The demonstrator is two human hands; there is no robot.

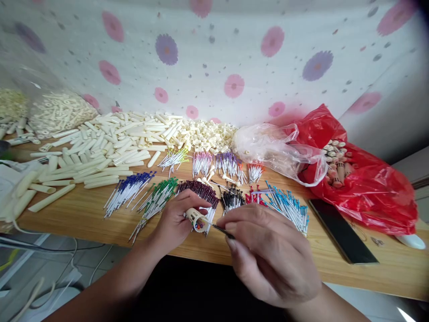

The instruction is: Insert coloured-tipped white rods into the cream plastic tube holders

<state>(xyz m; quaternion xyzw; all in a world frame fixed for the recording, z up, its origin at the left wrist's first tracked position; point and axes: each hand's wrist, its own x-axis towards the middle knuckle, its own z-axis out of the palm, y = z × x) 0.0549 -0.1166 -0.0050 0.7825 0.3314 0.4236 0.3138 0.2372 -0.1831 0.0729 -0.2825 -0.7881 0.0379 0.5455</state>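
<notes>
My left hand [179, 219] is closed around a short cream slotted pen barrel [197, 220], tilted so its open end faces me. Small coloured bits, red, blue and orange, show inside that opening. Between the thumb and fingers of my right hand [268, 246] is a thin pen refill [217, 228] with a dark end. Its pale tip reaches to the barrel's mouth; whether it is inside I cannot tell. Behind my hands lie bundles of refills with coloured ends: maroon [199, 191], green [160, 197], blue [129, 190], black [232, 197] and light blue [288, 206].
Long cream tubes [100, 147] and short slotted parts [208, 135] are heaped at the back left and middle. At right lie a clear plastic bag [268, 143], a red bag [375, 192] with assembled parts, and a black phone [342, 230]. Cables hang at the lower left.
</notes>
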